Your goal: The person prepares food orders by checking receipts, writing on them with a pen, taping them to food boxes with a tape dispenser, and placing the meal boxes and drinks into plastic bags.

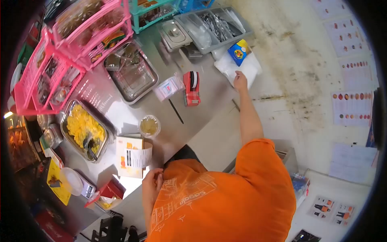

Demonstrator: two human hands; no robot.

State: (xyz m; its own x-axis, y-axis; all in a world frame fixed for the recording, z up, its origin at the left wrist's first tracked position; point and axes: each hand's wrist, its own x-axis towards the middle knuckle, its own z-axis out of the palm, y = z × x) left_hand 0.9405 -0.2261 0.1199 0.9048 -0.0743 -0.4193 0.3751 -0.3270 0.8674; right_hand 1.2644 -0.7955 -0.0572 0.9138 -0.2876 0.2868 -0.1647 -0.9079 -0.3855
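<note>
An orange shirt [229, 197] is seen nearest, its pale print only partly legible. White plastic [250, 69] lies on the table [215, 86] beneath a blue packet [238, 51]. Its near edge is met by the right hand [240, 82], whose grip is narrowed; whether the plastic is pinched cannot be told. The left hand [152, 183] is curled near a carton [125, 170] bearing a printed receipt [137, 158], too small to be read; whether anything is held there cannot be told.

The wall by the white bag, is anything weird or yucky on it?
Yes. Right of the white bag and right hand, the wall has dark, blotchy stains and a dark streak. They look odd because the surface around them is paler. I can't tell if they're dirt or damage.
</note>
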